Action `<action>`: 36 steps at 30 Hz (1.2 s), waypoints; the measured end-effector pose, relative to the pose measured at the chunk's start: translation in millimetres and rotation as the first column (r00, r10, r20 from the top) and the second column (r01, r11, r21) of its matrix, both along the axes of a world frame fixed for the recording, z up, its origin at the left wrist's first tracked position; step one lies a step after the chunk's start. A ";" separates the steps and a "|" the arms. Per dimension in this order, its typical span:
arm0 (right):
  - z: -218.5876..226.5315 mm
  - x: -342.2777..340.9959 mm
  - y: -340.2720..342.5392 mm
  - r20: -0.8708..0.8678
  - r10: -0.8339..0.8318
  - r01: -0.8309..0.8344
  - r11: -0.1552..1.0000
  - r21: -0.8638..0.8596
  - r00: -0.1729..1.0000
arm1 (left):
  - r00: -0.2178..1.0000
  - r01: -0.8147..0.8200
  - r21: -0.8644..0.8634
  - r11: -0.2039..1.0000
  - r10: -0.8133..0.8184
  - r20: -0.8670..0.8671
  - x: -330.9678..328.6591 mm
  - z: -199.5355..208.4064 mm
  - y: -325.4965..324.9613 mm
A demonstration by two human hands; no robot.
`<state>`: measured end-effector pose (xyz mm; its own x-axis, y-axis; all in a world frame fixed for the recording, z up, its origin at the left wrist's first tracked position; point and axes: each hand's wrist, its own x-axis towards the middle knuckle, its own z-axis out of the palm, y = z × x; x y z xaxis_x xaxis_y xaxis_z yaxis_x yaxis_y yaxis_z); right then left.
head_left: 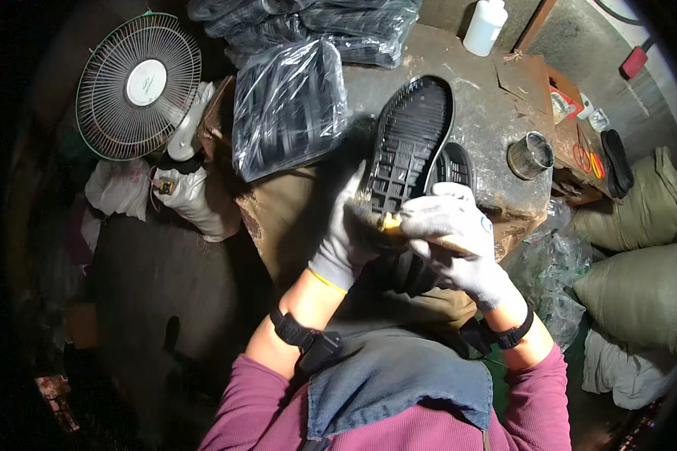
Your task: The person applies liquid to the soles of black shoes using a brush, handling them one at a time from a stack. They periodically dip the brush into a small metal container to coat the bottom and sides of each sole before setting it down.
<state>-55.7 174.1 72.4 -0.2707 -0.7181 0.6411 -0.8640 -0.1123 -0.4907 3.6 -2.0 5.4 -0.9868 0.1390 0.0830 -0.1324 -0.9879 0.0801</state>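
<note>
A black rubber shoe sole (410, 135) is tilted up over the table's near edge, its ribbed and gridded inner side facing me. My left hand (344, 225), in a grey-white glove, grips it along its left edge near the lower end. In my gloved right hand (451, 229) is a small brush (390, 223) with a yellow part, held at the lower end of the sole. The fingers hide most of the brush. Behind the raised sole, another black sole (459, 167) lies on the table. More dark sole shapes show below my hands, partly covered.
The worn table (474, 90) bears a crusted metal can (530, 155), a white bottle (485, 27) and plastic-wrapped black soles (289, 109). A fan (144, 83) stands left above white sacks (195, 199). At right are scissors (588, 159) and bulging green sacks (632, 286).
</note>
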 end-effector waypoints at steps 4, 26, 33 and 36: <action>-5.9 13.6 7.4 0.039 0.025 -0.026 0.998 0.049 0.999 | 0.985 0.144 -0.050 0.988 -0.148 -0.088 -4.0 -0.2 -26.6; 21.3 -29.5 -7.3 0.428 -0.403 0.287 0.906 0.310 0.809 | 0.906 -0.357 -0.861 0.363 0.360 -0.223 24.9 38.0 -21.7; 21.4 -86.4 1.5 0.340 -0.555 0.524 0.831 0.187 0.759 | 0.965 -0.176 -0.894 0.412 0.251 -0.075 24.0 48.0 -21.2; 11.6 -112.4 3.0 0.001 -0.651 0.651 0.759 -0.033 0.759 | 0.965 -0.185 -0.854 0.486 0.256 -0.063 24.6 52.8 -6.1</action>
<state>-168.0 177.1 84.0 -0.6592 -0.3523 0.6644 -0.7394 0.4647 -0.4872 28.2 -8.2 58.2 -0.9932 -0.1160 -0.0133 0.0403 -0.4476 0.8933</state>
